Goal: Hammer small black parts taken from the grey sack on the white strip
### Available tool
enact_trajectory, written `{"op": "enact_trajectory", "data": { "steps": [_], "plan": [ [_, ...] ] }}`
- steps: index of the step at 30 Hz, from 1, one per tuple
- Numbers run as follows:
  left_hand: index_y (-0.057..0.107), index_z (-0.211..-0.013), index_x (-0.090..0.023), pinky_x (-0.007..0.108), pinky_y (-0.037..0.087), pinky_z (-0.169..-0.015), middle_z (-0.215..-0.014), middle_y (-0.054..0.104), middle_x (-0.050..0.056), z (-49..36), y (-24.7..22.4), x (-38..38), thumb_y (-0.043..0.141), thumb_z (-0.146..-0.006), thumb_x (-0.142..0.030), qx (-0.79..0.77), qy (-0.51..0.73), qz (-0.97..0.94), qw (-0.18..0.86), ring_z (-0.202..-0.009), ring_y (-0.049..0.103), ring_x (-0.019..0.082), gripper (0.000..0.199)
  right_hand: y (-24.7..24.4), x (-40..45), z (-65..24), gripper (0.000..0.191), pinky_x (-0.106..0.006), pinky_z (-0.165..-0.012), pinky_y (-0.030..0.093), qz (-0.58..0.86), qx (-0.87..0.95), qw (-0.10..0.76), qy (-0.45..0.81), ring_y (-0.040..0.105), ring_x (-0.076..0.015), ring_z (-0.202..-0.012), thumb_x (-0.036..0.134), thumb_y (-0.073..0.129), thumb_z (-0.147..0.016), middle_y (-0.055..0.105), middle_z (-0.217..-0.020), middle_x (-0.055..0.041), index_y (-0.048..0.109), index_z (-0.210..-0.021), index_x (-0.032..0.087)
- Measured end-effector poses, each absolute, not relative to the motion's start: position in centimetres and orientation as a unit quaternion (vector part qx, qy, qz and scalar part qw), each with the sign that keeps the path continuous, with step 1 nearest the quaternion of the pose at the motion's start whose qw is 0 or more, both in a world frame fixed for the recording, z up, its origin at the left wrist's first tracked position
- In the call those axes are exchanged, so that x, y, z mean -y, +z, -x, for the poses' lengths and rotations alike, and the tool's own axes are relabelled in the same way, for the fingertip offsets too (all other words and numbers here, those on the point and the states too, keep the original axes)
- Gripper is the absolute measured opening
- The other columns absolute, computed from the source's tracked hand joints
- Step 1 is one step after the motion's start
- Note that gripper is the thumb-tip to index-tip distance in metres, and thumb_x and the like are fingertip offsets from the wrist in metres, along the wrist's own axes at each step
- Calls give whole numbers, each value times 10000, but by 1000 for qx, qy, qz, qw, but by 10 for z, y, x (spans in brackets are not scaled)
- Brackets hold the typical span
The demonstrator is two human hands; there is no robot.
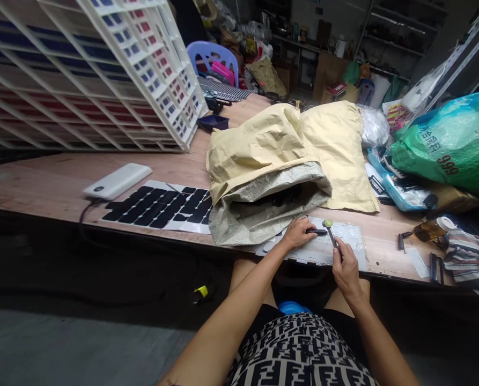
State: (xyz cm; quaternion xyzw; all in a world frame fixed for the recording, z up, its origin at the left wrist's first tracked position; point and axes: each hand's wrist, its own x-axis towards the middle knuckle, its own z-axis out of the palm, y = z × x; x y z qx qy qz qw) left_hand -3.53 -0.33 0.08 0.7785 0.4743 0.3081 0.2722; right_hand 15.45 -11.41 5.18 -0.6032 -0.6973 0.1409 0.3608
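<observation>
My left hand (299, 234) rests at the table's front edge, its fingers closed on a small black elongated part (319, 232) that lies over a whitish work sheet (349, 236). My right hand (346, 268) grips a hammer-like tool (332, 236) with a thin metal shaft and a rounded yellow-green head. The tool's head is just beyond the black part, close to its right end. Directly behind my left hand, a large cream sack (259, 145) lies with its grey-lined mouth gaping toward me. Dark items inside it are too shadowed to make out.
Left of the sack, rows of flat black pieces (154, 206) lie on white sheeting beside a white power bank (117, 180). A white plastic crate (175, 107) stands at the back left. On the right are a blue tray (404, 198), a green bag (448, 145) and a striped cloth (470, 257).
</observation>
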Motion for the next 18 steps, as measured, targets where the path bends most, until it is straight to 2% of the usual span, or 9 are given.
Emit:
{"op": "enact_trajectory", "data": {
  "steps": [7,11,18],
  "plan": [
    [760,-985,-255,338,431,-893,-927,657,25,34,-1,1,715,-818,-324,-475,309,-779,271,-946,566,206,186,40,104,-152,382,-370,-992,497,602,710,335,145,627,-215,-1086,269,411,-967,672,-1147,-113,624,-1273,182],
    [756,-954,-241,339,430,-890,-941,655,30,35,2,2,713,-816,-329,-477,302,-783,261,-945,563,210,169,43,57,-164,400,-343,-932,484,642,690,324,81,607,-215,-1030,264,415,-957,659,-1108,-108,612,-1294,174],
    [743,-920,-232,332,433,-890,-924,653,22,36,1,0,730,-795,-300,-467,303,-785,273,-928,560,202,143,33,-16,-169,412,-329,-785,395,761,627,151,-72,534,-241,-952,166,406,-951,591,-1007,-117,625,-1300,185]
  ]
}}
